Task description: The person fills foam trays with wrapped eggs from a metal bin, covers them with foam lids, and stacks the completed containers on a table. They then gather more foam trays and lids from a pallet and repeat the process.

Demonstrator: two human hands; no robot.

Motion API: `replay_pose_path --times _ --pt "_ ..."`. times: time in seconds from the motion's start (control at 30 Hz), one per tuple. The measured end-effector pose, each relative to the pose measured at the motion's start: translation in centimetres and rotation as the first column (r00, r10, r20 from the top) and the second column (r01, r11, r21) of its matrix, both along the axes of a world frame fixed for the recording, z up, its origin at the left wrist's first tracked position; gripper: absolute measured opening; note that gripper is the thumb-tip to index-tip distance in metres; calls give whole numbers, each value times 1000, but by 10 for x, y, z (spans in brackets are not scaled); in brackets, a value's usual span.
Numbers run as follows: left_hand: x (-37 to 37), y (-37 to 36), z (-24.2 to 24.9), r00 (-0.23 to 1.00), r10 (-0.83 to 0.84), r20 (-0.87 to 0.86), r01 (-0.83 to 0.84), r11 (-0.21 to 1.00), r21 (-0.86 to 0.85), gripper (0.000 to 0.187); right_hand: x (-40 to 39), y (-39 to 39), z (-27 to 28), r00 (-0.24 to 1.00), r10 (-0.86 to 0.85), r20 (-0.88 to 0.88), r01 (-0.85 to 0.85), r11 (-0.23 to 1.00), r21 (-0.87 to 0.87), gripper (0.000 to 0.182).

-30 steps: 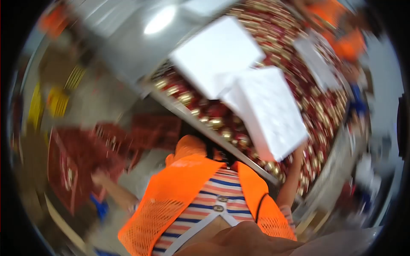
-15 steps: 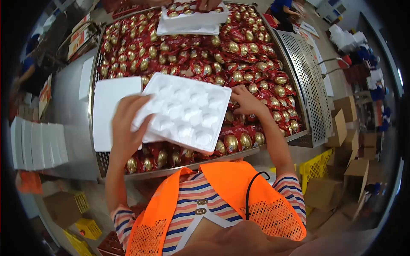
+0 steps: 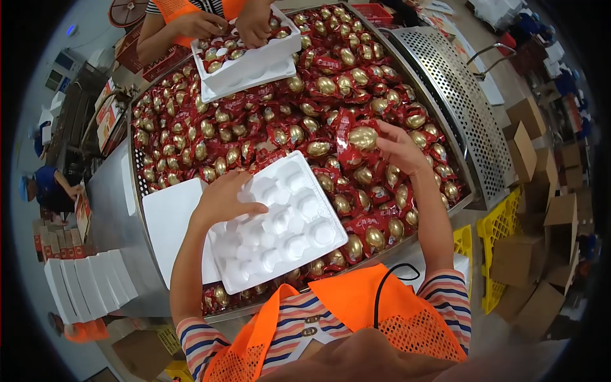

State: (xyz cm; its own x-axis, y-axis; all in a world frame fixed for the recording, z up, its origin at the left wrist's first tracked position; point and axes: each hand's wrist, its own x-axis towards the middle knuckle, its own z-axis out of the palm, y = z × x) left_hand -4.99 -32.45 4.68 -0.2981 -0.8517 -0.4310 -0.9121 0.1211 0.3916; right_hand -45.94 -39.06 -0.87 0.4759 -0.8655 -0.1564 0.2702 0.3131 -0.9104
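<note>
My left hand (image 3: 228, 201) grips the upper left edge of a white foam egg tray (image 3: 280, 221), its thumb over the moulded hollows. No eggs sit in those hollows. The tray lies tilted over a flat white foam lid (image 3: 172, 223) and the wrapped eggs. My right hand (image 3: 402, 151) pinches a gold egg in a red wrapper (image 3: 363, 138), slightly above the pile, right of the tray. Beneath both hands spreads a thick layer of gold eggs (image 3: 375, 239) in red wrappers.
A metal table with a raised rim (image 3: 455, 153) holds the eggs. Across it, a co-worker's hands (image 3: 254, 27) work over a white foam box (image 3: 251, 63) of eggs. Stacked white foam pieces (image 3: 89, 286) stand left; cardboard boxes (image 3: 519, 260) and yellow crates (image 3: 499, 239) lie right.
My right hand has left the tray's right side and now holds a wrapped egg. The tray has turned and its right end has dropped lower. The view has shifted, showing more of the co-worker.
</note>
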Motion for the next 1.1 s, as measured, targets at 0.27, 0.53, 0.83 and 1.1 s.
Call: replay_pose_path --times 0.27,0.53,0.83,1.1 --pt "-32 -11 11 939 -60 -339 -29 967 -252 65 35 15 14 958 -29 284 -1 994 106 45" --pt "-128 -8 26 792 -442 -422 -63 627 -776 37 46 31 20 964 25 264 -61 990 127 43" --pt "-133 -4 13 579 -136 -804 -312 874 -372 9 54 39 17 950 177 256 -237 944 230 45" --pt "-129 3 12 443 101 -891 -378 922 -83 5 58 47 20 983 182 -3 -182 983 33 44"
